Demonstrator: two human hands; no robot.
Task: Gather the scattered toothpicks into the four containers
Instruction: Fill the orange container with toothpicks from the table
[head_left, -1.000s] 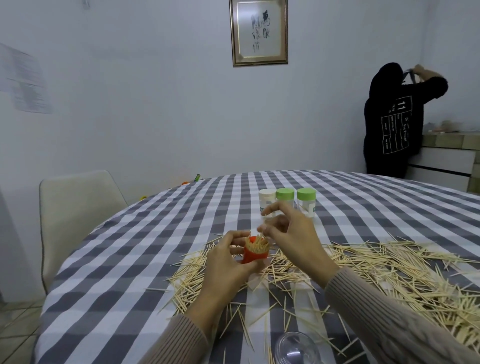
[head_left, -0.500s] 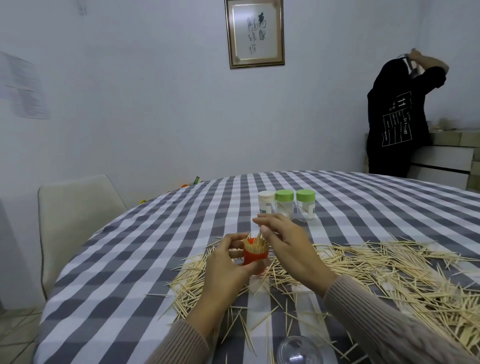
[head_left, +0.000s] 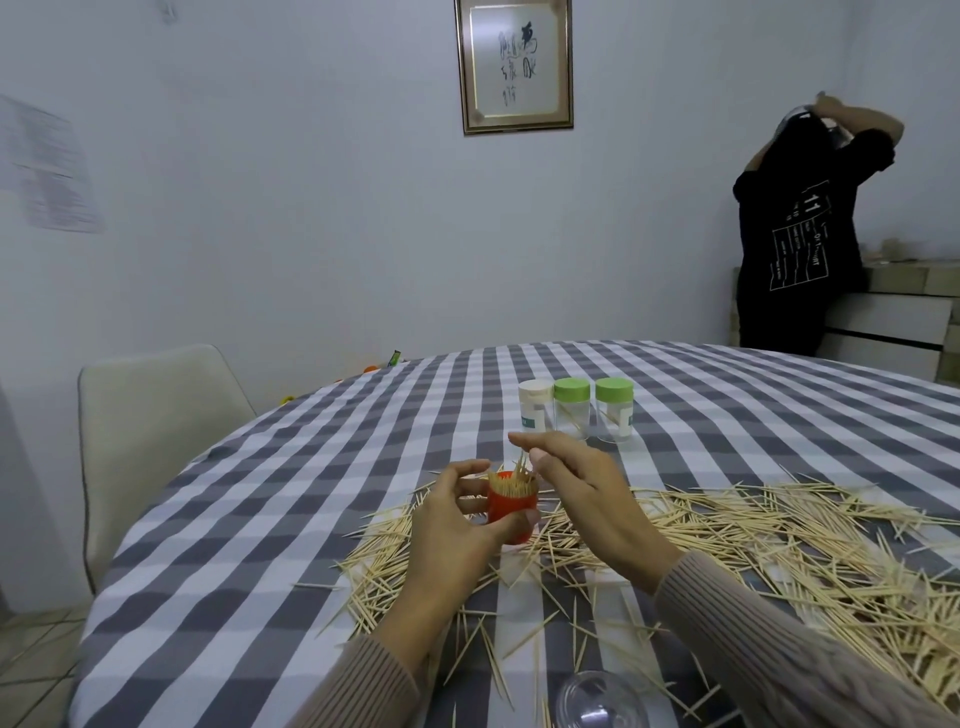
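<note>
- Red plastic made up the container (head_left: 511, 512), which the left hand (head_left: 457, 525) gripped around its wall, held just above the checked tablecloth (head_left: 270, 519) at the near centre.
- Its mouth looked nearly packed with upright toothpicks.
- The right hand (head_left: 582, 493) hovered at the rim, fingers curled, seemingly pinching a few toothpicks (head_left: 521, 464) that stood above the rest.
- Doing this step well probably meant keeping the container level, aligning the sticks with those already inside, and easing them into a gap instead of forcing them.
- Loose toothpicks (head_left: 779, 540) lay spread to the right and near side.
- Three capped jars (head_left: 574, 408) stood farther off, nearly empty.
</note>
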